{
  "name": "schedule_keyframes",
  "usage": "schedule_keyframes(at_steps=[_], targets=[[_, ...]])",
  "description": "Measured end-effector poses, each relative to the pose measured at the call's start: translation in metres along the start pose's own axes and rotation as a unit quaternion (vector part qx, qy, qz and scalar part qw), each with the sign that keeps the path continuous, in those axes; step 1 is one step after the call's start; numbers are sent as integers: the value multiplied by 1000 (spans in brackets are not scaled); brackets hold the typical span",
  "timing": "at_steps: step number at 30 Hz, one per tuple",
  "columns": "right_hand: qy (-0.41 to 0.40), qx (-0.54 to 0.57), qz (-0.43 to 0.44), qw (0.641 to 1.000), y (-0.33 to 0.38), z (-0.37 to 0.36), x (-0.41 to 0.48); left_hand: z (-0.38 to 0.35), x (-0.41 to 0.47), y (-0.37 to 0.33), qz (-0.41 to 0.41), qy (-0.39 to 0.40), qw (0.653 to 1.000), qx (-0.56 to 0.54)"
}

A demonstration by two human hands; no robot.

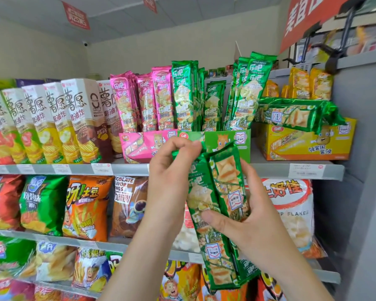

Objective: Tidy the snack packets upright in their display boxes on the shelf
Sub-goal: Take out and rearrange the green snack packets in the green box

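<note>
Head view: left hand [172, 170], right hand [254, 216] grip green packets [217, 192], not boxed; flat bundle [291, 114] on yellow box [308, 144] pending.

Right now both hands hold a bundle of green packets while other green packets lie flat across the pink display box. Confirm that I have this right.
One thing is wrong. In the head view the flat green packets lie across the yellow display box, not the pink display box. The left hand and right hand do hold a green bundle.
</note>
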State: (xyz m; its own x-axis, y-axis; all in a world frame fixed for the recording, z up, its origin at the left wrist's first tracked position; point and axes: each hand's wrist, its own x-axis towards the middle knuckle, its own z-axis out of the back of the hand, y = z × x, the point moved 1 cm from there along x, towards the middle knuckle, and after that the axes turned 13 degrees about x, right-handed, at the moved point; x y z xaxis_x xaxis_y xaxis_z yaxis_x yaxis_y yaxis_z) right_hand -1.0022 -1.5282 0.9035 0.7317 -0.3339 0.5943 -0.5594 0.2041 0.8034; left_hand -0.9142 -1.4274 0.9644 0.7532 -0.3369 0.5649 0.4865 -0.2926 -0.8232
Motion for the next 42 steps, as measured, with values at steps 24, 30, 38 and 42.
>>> schedule_keyframes(at_steps=[24, 30, 38, 42], targets=[[-158, -211, 140, 954, 1, 20, -5, 8, 2, -14, -146, 139, 976, 77], [-154, -233, 145, 949, -5, 16, -5, 21, 0, -12, -156, 153, 975, 26], [-118, -154, 128, 973, -3, 13, -5, 28, -5, -37, -254, 228, 925, 167], [-98, -147, 101, 979, -3, 8, -5, 24, -6, -39, -304, 159, 896, 281]])
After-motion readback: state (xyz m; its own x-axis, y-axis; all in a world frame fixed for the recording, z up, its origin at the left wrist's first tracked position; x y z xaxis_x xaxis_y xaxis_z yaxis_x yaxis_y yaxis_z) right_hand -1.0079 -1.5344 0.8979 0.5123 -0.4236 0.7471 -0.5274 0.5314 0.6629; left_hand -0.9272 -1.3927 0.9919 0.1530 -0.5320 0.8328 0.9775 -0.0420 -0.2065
